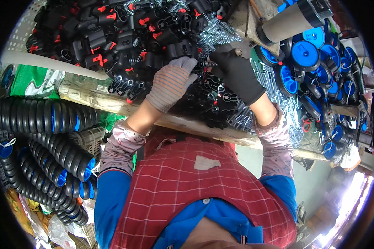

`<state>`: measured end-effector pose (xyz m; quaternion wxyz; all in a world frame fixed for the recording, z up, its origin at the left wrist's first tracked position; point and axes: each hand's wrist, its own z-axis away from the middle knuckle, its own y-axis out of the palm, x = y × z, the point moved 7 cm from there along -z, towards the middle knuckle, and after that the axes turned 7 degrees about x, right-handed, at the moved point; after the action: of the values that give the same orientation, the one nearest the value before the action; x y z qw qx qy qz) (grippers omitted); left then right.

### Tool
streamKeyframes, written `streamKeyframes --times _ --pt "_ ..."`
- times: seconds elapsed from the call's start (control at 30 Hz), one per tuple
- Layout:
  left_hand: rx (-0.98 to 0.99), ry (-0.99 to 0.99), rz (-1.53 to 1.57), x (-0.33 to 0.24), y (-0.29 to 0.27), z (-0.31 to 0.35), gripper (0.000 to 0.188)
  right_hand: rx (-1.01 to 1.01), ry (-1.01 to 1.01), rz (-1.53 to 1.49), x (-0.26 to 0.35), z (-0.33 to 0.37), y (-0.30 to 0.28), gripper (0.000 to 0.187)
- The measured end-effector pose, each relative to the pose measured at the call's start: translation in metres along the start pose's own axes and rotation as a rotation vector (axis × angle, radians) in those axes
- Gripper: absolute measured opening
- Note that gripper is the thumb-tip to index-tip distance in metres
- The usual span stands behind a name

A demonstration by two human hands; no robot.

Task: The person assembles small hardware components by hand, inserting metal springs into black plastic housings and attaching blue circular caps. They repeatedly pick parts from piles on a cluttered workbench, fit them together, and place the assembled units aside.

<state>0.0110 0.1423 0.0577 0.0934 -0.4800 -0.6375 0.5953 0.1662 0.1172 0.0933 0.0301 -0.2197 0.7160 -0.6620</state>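
My left hand (pixel 169 85), in a grey glove with orange stripes, is curled at the near side of a heap of black plastic housings (pixel 96 38). Its thumb and fingers bend round something dark that I cannot make out. To its right my right hand (pixel 241 79), in a black glove, has its thumb and fingers pinched together. A small coil spring (pixel 211 64) shows at those fingertips. Beyond the hands lies a pile of silver springs (pixel 220 35). Black clips with metal rings (pixel 126 84) lie by my left wrist, and red tabs (pixel 97 60) stick out among the housings.
Silver pins (pixel 284 114) are heaped right of my right forearm. Black wheels with blue hubs (pixel 305 54) pile up at the right, below a grey cylinder (pixel 284 23) with black ends. Rows of black wheels (pixel 45 116) stand at the left. The bench's wooden edge (pixel 97 96) runs before me.
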Motion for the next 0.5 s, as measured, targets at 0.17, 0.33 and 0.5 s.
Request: streamKeyframes --times 0.17,0.33,0.5 --pt "-0.024 -0.016 0.075 0.003 -0.001 0.002 0.041 -0.042 -0.310 0.112 0.030 -0.014 0.010 0.013" --pt "-0.083 -0.083 0.226 0.006 -0.002 0.010 0.049 0.207 0.088 -0.621 -0.003 -0.017 0.030 0.033" --pt "-0.146 -0.099 0.086 0.014 -0.063 0.013 0.038 -0.041 0.265 -0.977 -0.017 -0.007 0.015 0.032"
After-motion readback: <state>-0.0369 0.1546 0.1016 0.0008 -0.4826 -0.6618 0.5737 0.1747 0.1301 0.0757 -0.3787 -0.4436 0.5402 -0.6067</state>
